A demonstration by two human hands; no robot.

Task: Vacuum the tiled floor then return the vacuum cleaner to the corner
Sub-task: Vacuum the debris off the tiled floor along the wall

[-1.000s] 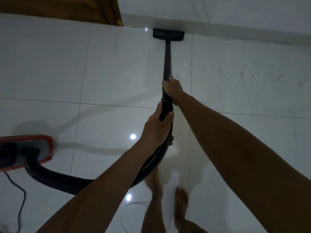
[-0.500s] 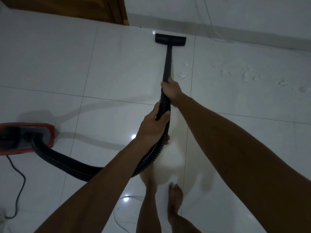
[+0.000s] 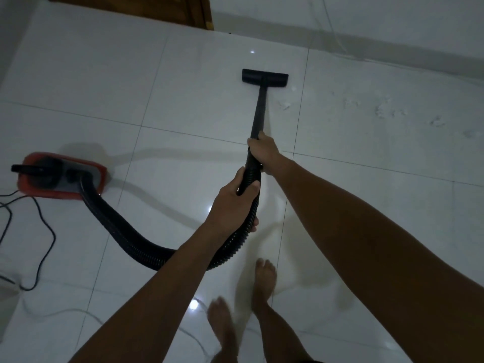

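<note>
A red vacuum cleaner body (image 3: pixel 60 176) sits on the white tiled floor (image 3: pixel 183 87) at the left. Its black ribbed hose (image 3: pixel 125 231) curves from the body up to my hands. My left hand (image 3: pixel 233 200) grips the hose just below the wand. Higher up, my right hand (image 3: pixel 263 153) grips the black wand (image 3: pixel 259 111). The wand ends in a flat black floor nozzle (image 3: pixel 264 78), which rests on a tile short of the far wall. White crumbs (image 3: pixel 387 111) lie scattered on the tile to the right of the nozzle.
A black power cord (image 3: pixel 42 231) loops on the floor at the left. A wooden door frame (image 3: pixel 201 11) stands at the top, beside a white wall base (image 3: pixel 366 45). My bare feet (image 3: pixel 264 281) stand behind the hose. A thin white cable (image 3: pixel 78 313) lies near them.
The nozzle has drawn back from the wall toward me. I have stepped backward, and the red vacuum body now shows fully at the left.
</note>
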